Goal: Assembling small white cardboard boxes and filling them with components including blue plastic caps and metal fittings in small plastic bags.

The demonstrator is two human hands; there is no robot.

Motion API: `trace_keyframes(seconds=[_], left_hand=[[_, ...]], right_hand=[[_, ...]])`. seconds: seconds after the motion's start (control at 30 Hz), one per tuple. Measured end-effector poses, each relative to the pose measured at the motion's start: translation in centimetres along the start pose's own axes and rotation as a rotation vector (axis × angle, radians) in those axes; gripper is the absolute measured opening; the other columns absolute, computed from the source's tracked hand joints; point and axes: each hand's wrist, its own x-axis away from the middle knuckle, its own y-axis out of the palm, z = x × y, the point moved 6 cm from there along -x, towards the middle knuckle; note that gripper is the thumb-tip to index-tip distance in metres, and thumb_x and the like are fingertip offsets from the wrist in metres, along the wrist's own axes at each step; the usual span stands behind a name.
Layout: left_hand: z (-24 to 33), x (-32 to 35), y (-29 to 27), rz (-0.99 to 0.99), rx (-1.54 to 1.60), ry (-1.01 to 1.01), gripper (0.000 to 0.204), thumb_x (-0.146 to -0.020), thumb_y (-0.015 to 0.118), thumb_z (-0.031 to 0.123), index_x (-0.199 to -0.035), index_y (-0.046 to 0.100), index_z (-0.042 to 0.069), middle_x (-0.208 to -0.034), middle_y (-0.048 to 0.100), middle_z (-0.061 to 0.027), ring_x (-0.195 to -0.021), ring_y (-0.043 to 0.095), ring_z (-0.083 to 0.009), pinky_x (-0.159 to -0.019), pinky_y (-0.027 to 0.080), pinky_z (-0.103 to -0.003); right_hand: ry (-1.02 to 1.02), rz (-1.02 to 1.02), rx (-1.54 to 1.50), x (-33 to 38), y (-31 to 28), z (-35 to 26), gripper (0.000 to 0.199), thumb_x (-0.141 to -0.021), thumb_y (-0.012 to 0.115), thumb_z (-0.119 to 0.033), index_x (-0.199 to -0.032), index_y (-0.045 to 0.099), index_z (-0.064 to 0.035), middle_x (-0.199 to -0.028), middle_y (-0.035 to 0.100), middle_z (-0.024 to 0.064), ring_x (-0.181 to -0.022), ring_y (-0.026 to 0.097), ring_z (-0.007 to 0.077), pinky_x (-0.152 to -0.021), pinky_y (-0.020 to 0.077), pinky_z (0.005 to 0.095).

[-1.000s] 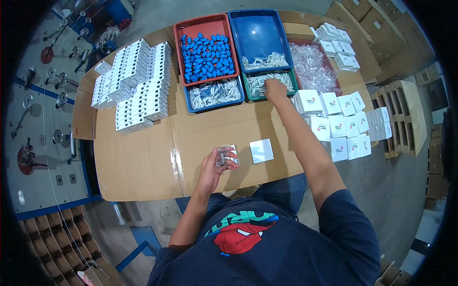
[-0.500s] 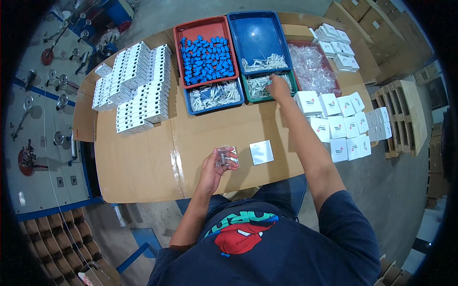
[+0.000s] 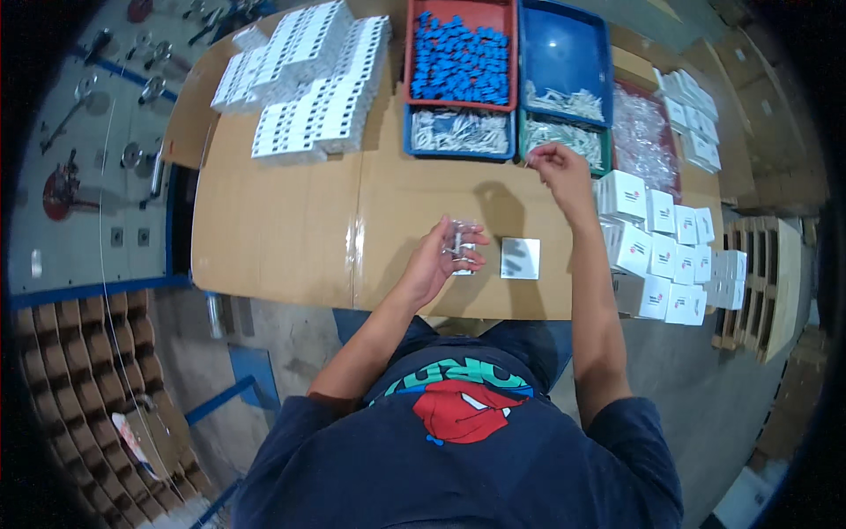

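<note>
My left hand (image 3: 430,264) is closed around a clear plastic case (image 3: 460,235) held above the cardboard-covered table (image 3: 282,203); small pale pieces show through it. My right hand (image 3: 565,175) hovers just in front of the green tray (image 3: 608,152), which holds small white plastic pieces (image 3: 564,135). Thumb and fingertips are pinched together, and something thin and tiny seems to stick out, too small to name. Between the hands, on the table, lies a square white card (image 3: 521,259). Part of another white piece shows beneath the left hand.
White boxes (image 3: 308,115) are stacked at the back left. Beyond my hands stand a red tray of blue parts (image 3: 463,62), a blue tray of white pieces (image 3: 458,132) and a larger blue tray (image 3: 564,44). Clear plastic pieces (image 3: 641,132) and white cartons (image 3: 656,256) occupy the right.
My right hand has come out of the green tray toward me, fingertips pinched. My left hand still holds the clear case. The whole view has shifted, with the table now higher in the picture.
</note>
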Motion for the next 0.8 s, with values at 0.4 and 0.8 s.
trace_keyframes(seconds=[0.4,0.8], left_hand=[[0.5,1.0,1.4,-0.035,-0.024,0.071,0.059,-0.109,0.037,0.050,-0.128,0.058,-0.001,-0.115,0.070,-0.0176,-0.090,0.072,-0.0236,-0.080,0.058,-0.036],[1.5,1.7,2.5,-0.132,0.104,0.050,0.060,-0.110,0.031,0.053,-0.124,0.059,0.002,-0.107,0.070,-0.0133,-0.091,0.071,-0.0249,-0.082,0.058,-0.039]], right_hand=[[0.037,-0.362,-0.176,9.6,8.8,-4.0,0.009,-0.092,0.074,-0.007,-0.098,0.071,-0.0012,-0.083,0.065,-0.0009,-0.072,0.058,0.0042,-0.063,0.0460,0.0220],[-0.251,-0.560,0.015,11.5,7.5,-9.7,0.012,-0.092,0.071,-0.013,-0.098,0.074,-0.0035,-0.118,0.069,0.0045,-0.099,0.062,0.0151,-0.080,0.0439,0.0289]])
